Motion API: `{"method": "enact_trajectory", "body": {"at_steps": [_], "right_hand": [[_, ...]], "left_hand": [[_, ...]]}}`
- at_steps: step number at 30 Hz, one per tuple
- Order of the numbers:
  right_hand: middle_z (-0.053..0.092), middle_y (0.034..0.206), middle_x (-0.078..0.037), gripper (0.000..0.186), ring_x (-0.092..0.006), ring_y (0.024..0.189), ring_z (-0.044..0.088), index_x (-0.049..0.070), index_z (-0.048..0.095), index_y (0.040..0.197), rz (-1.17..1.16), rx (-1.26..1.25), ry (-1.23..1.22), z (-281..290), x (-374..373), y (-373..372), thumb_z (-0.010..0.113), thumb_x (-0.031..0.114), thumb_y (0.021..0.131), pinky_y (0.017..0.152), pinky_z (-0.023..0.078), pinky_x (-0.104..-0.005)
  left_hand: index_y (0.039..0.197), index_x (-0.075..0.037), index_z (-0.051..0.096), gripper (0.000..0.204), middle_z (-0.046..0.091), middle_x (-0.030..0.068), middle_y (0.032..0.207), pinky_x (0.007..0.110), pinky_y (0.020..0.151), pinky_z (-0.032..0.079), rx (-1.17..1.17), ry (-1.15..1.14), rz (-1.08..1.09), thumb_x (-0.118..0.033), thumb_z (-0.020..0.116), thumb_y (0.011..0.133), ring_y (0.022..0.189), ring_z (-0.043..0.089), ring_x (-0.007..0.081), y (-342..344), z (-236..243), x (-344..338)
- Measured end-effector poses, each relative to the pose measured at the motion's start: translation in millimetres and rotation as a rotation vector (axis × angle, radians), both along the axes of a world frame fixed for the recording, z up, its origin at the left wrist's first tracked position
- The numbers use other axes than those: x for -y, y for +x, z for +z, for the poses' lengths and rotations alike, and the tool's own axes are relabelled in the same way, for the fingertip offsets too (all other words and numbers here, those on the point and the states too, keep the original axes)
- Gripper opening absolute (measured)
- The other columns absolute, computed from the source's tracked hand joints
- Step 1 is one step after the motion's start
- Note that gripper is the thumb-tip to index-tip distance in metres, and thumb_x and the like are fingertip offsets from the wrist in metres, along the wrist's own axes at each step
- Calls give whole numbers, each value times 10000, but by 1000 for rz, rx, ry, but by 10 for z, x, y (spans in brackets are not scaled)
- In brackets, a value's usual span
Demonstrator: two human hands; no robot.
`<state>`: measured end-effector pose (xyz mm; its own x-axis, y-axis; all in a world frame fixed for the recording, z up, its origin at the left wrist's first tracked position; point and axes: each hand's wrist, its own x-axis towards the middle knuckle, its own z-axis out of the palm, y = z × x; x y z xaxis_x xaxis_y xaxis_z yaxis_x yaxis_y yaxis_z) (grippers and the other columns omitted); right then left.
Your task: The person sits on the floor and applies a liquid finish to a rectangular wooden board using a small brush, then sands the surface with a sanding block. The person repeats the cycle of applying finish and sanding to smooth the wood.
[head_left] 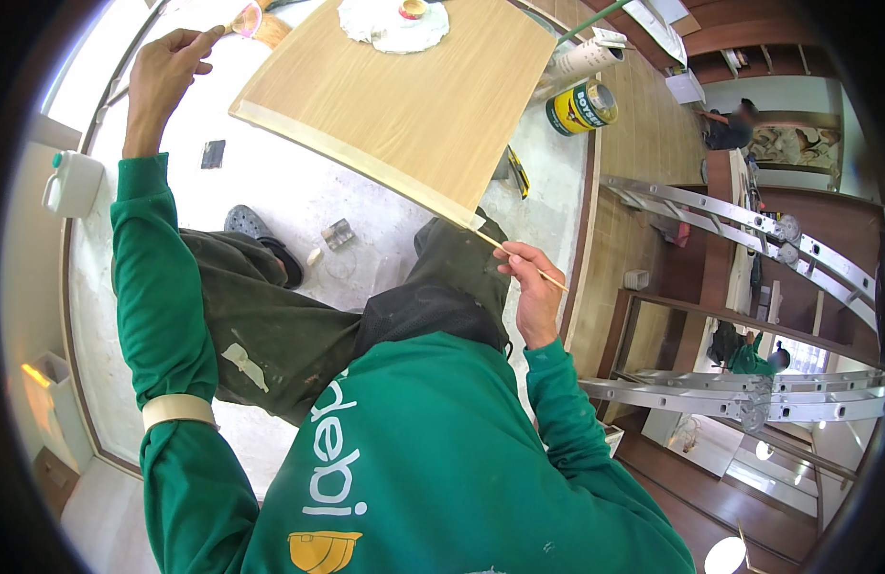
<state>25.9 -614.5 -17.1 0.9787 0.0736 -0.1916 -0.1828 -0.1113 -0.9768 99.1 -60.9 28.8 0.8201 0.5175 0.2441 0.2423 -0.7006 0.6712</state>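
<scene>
Pale floor (299,191) below; right hand (536,297) pinching thin stick (519,260) at board (404,105) edge, five o'clock; left hand (165,77) loosely curled, empty. Could snap if pressed.

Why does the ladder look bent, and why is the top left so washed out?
Head view: the fisheye lens bows the straight silver aluminium ladder near the rim; a black ring frames the picture; strong light bleaches the pale floor around the left hand, while the flat light-wood veneered panel and the right hand holding a thin wooden strip stay sharp; the far figure's face is blurred.
</scene>
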Motion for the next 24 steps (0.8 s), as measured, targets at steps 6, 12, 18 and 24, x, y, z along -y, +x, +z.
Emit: {"method": "enact_trajectory", "body": {"at_steps": [6,12,18,24], "right_hand": [[738,1055,-159,239,-222,1002,704,-62,719,1132,20,2,-7,-72,-69,28,600,37,949,841,561,-313],[738,1055,-160,240,-225,1008,703,-60,718,1135,-1,-14,2,33,-34,-26,603,43,952,844,560,-317],[759,1025,-131,224,-188,983,710,-35,742,1111,41,15,32,-20,-297,79,624,45,938,823,553,-293],[750,1035,-152,233,-210,988,709,-49,731,1125,41,15,-22,-86,-272,96,608,43,950,831,560,-310]], "left_hand": [[1116,-24,761,563,756,117,946,290,710,567,-3,-22,-7,-546,716,909,841,748,186,-10,-30,19],[1115,-22,763,580,754,115,940,293,713,564,1,8,-20,-561,709,908,845,746,193,-49,-17,-41],[1111,-22,763,585,759,118,955,291,720,566,10,-11,-31,-567,712,903,849,746,192,-24,-33,-9],[1103,-34,765,579,761,119,965,291,724,571,22,38,-18,-573,716,898,856,748,181,-19,-133,-90]]}}
